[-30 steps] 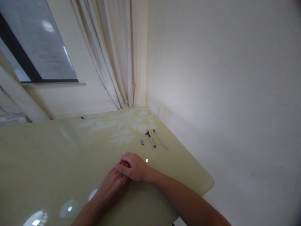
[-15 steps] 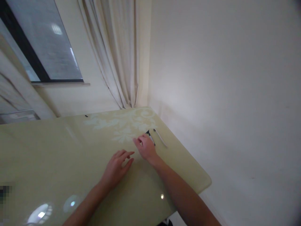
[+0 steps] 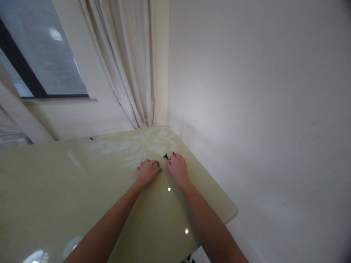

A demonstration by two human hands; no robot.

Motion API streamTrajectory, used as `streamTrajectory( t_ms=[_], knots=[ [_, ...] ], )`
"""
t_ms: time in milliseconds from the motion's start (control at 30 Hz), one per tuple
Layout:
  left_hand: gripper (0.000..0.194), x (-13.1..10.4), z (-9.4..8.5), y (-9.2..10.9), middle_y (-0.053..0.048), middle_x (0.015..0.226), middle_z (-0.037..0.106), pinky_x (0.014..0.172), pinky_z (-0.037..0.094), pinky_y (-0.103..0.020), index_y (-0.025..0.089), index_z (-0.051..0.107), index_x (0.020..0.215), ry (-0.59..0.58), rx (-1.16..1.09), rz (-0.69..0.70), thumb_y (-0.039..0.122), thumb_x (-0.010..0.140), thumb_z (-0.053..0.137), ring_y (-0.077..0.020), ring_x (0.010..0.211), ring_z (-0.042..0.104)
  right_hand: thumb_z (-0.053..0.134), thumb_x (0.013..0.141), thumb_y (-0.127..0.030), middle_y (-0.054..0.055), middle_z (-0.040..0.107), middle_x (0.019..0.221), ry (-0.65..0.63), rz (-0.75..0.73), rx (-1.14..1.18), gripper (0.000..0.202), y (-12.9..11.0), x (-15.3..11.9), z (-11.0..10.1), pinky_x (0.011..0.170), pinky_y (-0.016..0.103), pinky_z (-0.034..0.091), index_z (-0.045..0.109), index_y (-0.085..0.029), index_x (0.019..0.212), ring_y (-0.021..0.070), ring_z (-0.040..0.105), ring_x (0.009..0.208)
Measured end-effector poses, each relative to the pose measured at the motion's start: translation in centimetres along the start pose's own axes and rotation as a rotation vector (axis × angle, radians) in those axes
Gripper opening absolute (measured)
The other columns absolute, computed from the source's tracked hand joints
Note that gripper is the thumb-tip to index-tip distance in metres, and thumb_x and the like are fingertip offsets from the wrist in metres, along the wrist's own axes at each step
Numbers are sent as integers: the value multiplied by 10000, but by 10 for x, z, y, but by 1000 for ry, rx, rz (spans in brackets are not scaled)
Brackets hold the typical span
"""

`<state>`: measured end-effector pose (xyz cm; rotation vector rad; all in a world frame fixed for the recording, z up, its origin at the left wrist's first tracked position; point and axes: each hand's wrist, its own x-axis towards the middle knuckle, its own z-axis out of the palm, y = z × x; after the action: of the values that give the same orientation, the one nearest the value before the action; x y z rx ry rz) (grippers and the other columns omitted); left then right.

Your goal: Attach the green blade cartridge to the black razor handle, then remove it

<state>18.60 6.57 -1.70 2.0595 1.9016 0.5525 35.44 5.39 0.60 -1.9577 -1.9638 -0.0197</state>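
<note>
On the table's right part, my left hand (image 3: 147, 172) rests with thumb and forefinger curved around a small dark piece (image 3: 158, 165), too small to identify. Just to its right, my right hand (image 3: 177, 168) lies over a razor (image 3: 165, 156) with a black T-shaped head. The head sticks out past my thumb, while the handle is mostly hidden under the fingers. Beside it, the dark tip of a slender white stick, perhaps a toothbrush (image 3: 173, 153), peeks out beyond my right fingers; most of its length is covered.
The glossy pale green table (image 3: 68, 190) has a white floral pattern near its far corner. A small black piece (image 3: 91, 138) lies by the far edge. Behind stand a curtain (image 3: 134, 73) and a wall (image 3: 246, 109) along the right. Something white (image 3: 201, 255) shows below the front edge.
My left hand has moved forward and now pinches a small dark piece. The right hand has shifted onto the razor and the white stick, which stay in place. The view has turned slightly right.
</note>
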Motion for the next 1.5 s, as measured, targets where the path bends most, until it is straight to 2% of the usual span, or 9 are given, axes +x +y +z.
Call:
streamTrajectory(
  t_ms=[167, 300, 433, 533, 767, 900, 1100, 1367, 1500],
  knots=[
    [363, -9, -12, -18, -97, 1213, 714, 981, 473, -394, 276, 766, 1194, 25, -30, 15, 428, 872, 696, -292, 1179, 630, 590, 1000, -333, 146, 704, 1177, -1, -19, -9, 225, 1, 1, 7, 941, 364, 445, 715, -190, 1120, 283, 608, 1153],
    [356, -36, -46, -76, -87, 1227, 722, 968, 487, -407, 275, 771, 1190, 64, -13, -45, 431, 885, 677, -297, 1151, 652, 583, 996, -280, 150, 723, 1152, -22, -26, -15, 213, 3, 3, 10, 939, 372, 444, 709, -185, 1139, 289, 625, 1136],
    [382, -71, -81, -143, -72, 1249, 734, 938, 492, -453, 315, 753, 1236, 127, 58, -231, 464, 900, 647, -308, 1127, 675, 556, 1001, -198, 149, 731, 1135, -44, -36, 2, 217, 3, 7, 10, 922, 350, 443, 710, -175, 1153, 277, 644, 1112],
    [419, -85, -95, -170, -96, 1268, 734, 938, 484, -496, 309, 748, 1257, 143, 89, -330, 504, 907, 627, -345, 1194, 647, 567, 996, -174, 152, 732, 1138, -50, -16, 56, 215, -3, 7, 11, 892, 323, 453, 715, -147, 1150, 263, 664, 1073],
    [431, -75, -96, -165, -95, 1243, 752, 997, 441, -545, 313, 738, 1283, 101, 54, -331, 495, 911, 621, -352, 1233, 626, 616, 997, -246, 110, 753, 1103, -65, -152, 309, 207, -55, -3, 21, 876, 275, 467, 756, -162, 1125, 206, 691, 981],
    [442, -74, -97, -161, -94, 1253, 753, 1029, 424, -563, 324, 731, 1305, 68, 28, -333, 483, 905, 632, -361, 1252, 617, 676, 951, -258, 77, 788, 1012, -207, -134, 388, 161, -103, -3, 30, 847, 285, 479, 786, -194, 1050, 208, 711, 953],
    [433, -76, -98, -162, -75, 1226, 765, 1040, 432, -525, 354, 742, 1291, 65, 15, -310, 470, 882, 659, -349, 1227, 635, 668, 921, -256, 89, 804, 997, -252, -104, 392, 145, -157, -7, 47, 797, 302, 504, 792, -204, 975, 239, 739, 941],
    [438, -74, -95, -160, -68, 1228, 760, 1084, 380, -582, 396, 745, 1280, 51, 6, -316, 523, 870, 660, -374, 1267, 600, 655, 902, -287, 111, 795, 1003, -233, -60, 346, 163, -175, -14, 59, 769, 301, 499, 789, -212, 956, 247, 734, 932],
    [463, -76, -98, -159, -87, 1249, 754, 1084, 378, -578, 371, 731, 1313, 49, 10, -309, 512, 880, 644, -379, 1279, 588, 704, 901, -386, 99, 791, 931, -242, -87, 351, 200, -171, -14, 58, 723, 286, 475, 786, -204, 901, 234, 726, 872]
  ],
)
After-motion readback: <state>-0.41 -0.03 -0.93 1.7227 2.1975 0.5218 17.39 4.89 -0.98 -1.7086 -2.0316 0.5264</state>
